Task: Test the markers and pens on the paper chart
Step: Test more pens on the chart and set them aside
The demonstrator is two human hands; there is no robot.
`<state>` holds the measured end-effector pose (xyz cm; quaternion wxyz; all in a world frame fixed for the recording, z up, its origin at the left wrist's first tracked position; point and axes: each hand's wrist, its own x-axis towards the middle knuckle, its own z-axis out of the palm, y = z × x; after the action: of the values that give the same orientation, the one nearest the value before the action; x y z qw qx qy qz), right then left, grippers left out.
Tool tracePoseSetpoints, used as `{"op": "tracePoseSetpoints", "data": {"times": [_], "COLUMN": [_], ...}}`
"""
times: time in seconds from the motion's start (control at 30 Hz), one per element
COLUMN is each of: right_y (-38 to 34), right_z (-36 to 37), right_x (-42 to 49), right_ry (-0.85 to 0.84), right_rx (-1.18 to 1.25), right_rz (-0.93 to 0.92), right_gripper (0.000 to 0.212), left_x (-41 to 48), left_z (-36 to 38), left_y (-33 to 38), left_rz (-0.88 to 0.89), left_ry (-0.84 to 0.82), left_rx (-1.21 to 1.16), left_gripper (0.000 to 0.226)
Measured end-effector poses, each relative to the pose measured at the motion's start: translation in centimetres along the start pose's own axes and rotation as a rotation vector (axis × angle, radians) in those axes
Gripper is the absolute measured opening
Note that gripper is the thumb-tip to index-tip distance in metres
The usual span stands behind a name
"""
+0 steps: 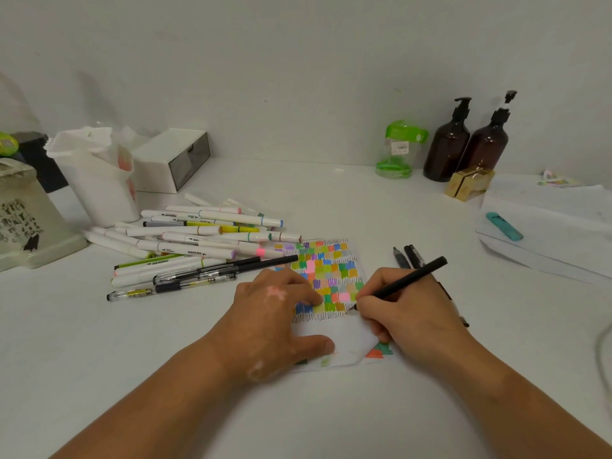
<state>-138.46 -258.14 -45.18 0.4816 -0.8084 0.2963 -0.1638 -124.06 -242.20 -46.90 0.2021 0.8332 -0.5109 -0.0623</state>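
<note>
Head view: left hand point(275, 309) flat on colour-patched paper chart point(331, 270), right hand point(404, 313) grips black pen point(407, 279).

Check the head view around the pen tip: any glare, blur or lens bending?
Head view: soft even light, no glare on the paper chart; the tip of the black pen in the right hand reads clearly. Head view: the wide lens bows the table edge; marker pile labels look soft.

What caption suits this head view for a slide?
Pen test: right hand grips a slim black pen, tip on the colourful paper chart; left hand presses the sheet flat beside white markers.
</note>
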Motion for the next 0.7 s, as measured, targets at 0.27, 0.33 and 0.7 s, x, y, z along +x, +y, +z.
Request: {"op": "tracePoseSetpoints", "data": {"times": [0.27,0.33,0.7], "right_y": [-0.03,-0.05,0.02], "right_z": [-0.07,-0.11,-0.23], "right_x": [0.00,0.01,0.21], "right_ry": [-0.021,-0.005,0.061], "right_rx": [-0.048,-0.044,-0.168], "right_rz": [-0.016,-0.013,-0.040], "right_gripper": [0.019,0.017,0.014], "left_x": [0.05,0.05,0.00], "left_z": [-0.13,-0.14,-0.20], "left_y": [0.18,0.18,0.21], "left_rz": [-0.008,-0.011,-0.009], "left_ry": [-0.015,-0.019,-0.017], "left_rx": [0.004,0.002,-0.006], "left_gripper": [0.068,0.068,0.067]}}
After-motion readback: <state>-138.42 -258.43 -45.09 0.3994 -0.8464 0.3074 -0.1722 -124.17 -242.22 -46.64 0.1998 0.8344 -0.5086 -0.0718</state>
